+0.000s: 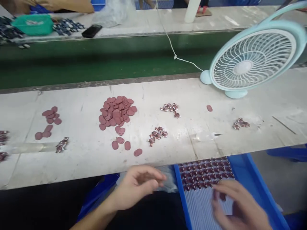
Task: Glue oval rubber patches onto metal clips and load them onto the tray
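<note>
My left hand [141, 187] hovers at the table's front edge, fingers loosely curled with a gap to the thumb; nothing shows in it. My right hand [240, 204], blurred, is over a blue tray [260, 188]. Between its thumb and fingers is a small dark-red piece [222, 196], hard to make out. Rows of similar dark-red pieces [206, 172] fill the far part of the tray, on a ribbed pale liner [200, 207]. On the table lie a heap of flat reddish oval discs [117, 111] and small shiny brown pieces [157, 134].
A syringe-like dispenser with a dark needle [206, 136] lies near the table's front. A light-blue fan [251, 60] stands at the back right, its white cord [171, 44] trailing backwards. Another clear tube [35, 147] lies at left. A phone [92, 31] rests on the far bench.
</note>
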`<state>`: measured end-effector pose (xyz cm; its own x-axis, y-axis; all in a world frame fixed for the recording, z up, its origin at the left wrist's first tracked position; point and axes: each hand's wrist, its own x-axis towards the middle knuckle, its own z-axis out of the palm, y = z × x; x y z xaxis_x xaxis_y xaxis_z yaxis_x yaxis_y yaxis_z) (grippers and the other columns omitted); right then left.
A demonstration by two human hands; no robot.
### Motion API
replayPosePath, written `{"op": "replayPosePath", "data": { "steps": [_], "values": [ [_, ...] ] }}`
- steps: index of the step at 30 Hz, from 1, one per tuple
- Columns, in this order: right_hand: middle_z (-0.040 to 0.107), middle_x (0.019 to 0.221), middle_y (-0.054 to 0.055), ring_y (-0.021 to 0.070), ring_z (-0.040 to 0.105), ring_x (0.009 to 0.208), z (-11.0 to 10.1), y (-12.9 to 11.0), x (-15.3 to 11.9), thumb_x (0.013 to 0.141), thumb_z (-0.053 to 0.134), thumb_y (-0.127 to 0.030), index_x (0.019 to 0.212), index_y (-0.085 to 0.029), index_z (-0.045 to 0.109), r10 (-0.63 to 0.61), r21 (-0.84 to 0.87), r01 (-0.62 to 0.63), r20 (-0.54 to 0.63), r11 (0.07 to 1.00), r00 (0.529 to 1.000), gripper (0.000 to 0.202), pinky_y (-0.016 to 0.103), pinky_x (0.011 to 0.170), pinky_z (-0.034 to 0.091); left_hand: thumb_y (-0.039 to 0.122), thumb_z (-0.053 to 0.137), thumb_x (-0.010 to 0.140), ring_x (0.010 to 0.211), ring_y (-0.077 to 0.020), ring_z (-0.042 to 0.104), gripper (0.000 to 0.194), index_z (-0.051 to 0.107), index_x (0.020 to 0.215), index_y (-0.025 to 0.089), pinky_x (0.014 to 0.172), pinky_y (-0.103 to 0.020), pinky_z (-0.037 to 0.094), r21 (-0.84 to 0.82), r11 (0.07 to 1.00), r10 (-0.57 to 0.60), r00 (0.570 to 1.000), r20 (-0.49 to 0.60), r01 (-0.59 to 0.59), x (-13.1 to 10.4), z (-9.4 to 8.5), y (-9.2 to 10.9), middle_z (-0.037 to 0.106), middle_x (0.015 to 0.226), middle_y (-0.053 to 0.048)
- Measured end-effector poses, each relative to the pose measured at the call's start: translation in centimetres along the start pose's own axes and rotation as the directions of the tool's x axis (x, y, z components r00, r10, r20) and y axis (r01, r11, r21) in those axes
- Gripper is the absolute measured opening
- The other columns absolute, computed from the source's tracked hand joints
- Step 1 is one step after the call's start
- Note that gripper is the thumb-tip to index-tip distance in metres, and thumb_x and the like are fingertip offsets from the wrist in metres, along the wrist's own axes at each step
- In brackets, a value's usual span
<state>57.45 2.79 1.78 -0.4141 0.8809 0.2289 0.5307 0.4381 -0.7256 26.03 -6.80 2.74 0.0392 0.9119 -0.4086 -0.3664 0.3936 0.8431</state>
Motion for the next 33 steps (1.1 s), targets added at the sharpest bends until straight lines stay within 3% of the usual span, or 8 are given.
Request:
{"op": "replayPosePath", "data": {
  "steps": [2, 6, 12, 17, 21, 24, 30, 33],
  "values": [
    [0.068, 0.092, 0.005, 0.0219, 0.064, 0.080, 2.5, -4.9, 2.9, 0.068, 0.071, -0.009, 0.110, -0.028, 0.067, -0.286, 0.021, 0.287, 0.202, 0.958, 0.937, 0.047, 0.034, 0.068, 0.055, 0.033, 0.082, 0.076, 0.097, -0.0247, 0.072, 0.027, 0.074, 0.097, 0.018, 0.070, -0.026, 0.056, -0.278, 0.958, -0.044, 0.992, 0.121, 0.077, 0.8, 1.7, -0.8, 0.076, 0.110, -0.013],
    [0.065, 0.090, 0.005, 0.0185, 0.058, 0.077, 6.6, -9.5, 7.0, 0.073, 0.063, -0.004, 0.116, -0.021, 0.059, -0.442, 0.080, 0.447, 0.383, 0.891, 0.811, 0.047, 0.032, 0.066, 0.053, 0.030, 0.087, 0.070, 0.073, -0.0154, 0.071, 0.029, 0.073, 0.091, 0.015, 0.067, -0.023, 0.056, -0.485, 0.873, -0.027, 0.998, 0.062, 0.054, 1.2, 2.5, -1.5, 0.075, 0.080, -0.006],
    [0.063, 0.088, 0.005, 0.0206, 0.057, 0.080, 8.6, -11.0, 8.8, 0.081, 0.058, -0.010, 0.103, -0.020, 0.062, -0.458, 0.026, 0.528, 0.535, 0.849, 0.710, 0.024, 0.034, 0.067, 0.050, 0.029, 0.085, 0.073, 0.070, -0.0147, 0.071, 0.030, 0.073, 0.096, 0.013, 0.066, -0.022, 0.055, -0.522, 0.851, 0.015, 0.997, -0.079, -0.055, 0.0, 0.3, -1.6, 0.075, 0.080, -0.007],
    [0.063, 0.106, 0.007, 0.0192, 0.060, 0.092, 9.7, -10.7, 12.1, 0.088, 0.057, -0.016, 0.123, -0.023, 0.058, -0.480, 0.135, 0.511, 0.600, 0.849, 0.640, 0.036, 0.032, 0.076, 0.053, 0.024, 0.084, 0.074, 0.079, -0.0170, 0.073, 0.034, 0.073, 0.105, 0.015, 0.069, -0.023, 0.057, -0.557, 0.824, 0.011, 0.987, -0.160, -0.100, -1.1, -1.0, -1.9, 0.078, 0.096, -0.010],
    [0.060, 0.109, 0.008, 0.0206, 0.059, 0.094, 12.2, -8.9, 15.4, 0.092, 0.050, -0.010, 0.127, -0.028, 0.060, -0.494, -0.143, 0.700, 0.610, 0.700, 0.619, 0.041, 0.027, 0.063, 0.047, 0.017, 0.077, 0.080, 0.084, -0.0149, 0.073, 0.029, 0.073, 0.108, 0.016, 0.075, -0.022, 0.057, -0.614, 0.784, -0.014, 0.985, -0.172, -0.096, -2.0, -1.9, -1.9, 0.077, 0.109, -0.014],
    [0.059, 0.104, 0.008, 0.0204, 0.057, 0.088, 13.8, -8.3, 16.8, 0.090, 0.054, -0.010, 0.118, -0.027, 0.066, -0.475, -0.210, 0.751, 0.661, 0.625, 0.580, 0.035, 0.024, 0.056, 0.042, 0.013, 0.074, 0.082, 0.084, -0.0140, 0.073, 0.025, 0.074, 0.107, 0.015, 0.077, -0.021, 0.056, -0.653, 0.750, -0.005, 0.987, -0.158, -0.101, -2.2, -2.2, -1.8, 0.077, 0.110, -0.014],
    [0.063, 0.100, 0.007, 0.0202, 0.061, 0.091, 12.8, -9.1, 16.9, 0.089, 0.056, -0.012, 0.099, -0.020, 0.066, -0.483, -0.125, 0.706, 0.646, 0.698, 0.592, 0.017, 0.028, 0.065, 0.052, 0.015, 0.073, 0.082, 0.085, -0.0137, 0.073, 0.027, 0.075, 0.108, 0.016, 0.078, -0.020, 0.056, -0.694, 0.706, 0.043, 0.987, -0.157, -0.141, -2.3, -2.8, -1.9, 0.075, 0.117, -0.015],
    [0.065, 0.096, 0.005, 0.0150, 0.064, 0.078, 11.1, -9.7, 14.8, 0.089, 0.060, -0.018, 0.099, -0.021, 0.063, -0.375, 0.124, 0.369, 0.535, 0.921, 0.757, 0.010, 0.027, 0.065, 0.056, 0.015, 0.075, 0.080, 0.089, -0.0157, 0.074, 0.027, 0.075, 0.107, 0.018, 0.079, -0.021, 0.056, -0.694, 0.704, 0.060, 0.986, -0.157, -0.153, -2.3, -3.0, -1.9, 0.076, 0.115, -0.012]
  ]
}}
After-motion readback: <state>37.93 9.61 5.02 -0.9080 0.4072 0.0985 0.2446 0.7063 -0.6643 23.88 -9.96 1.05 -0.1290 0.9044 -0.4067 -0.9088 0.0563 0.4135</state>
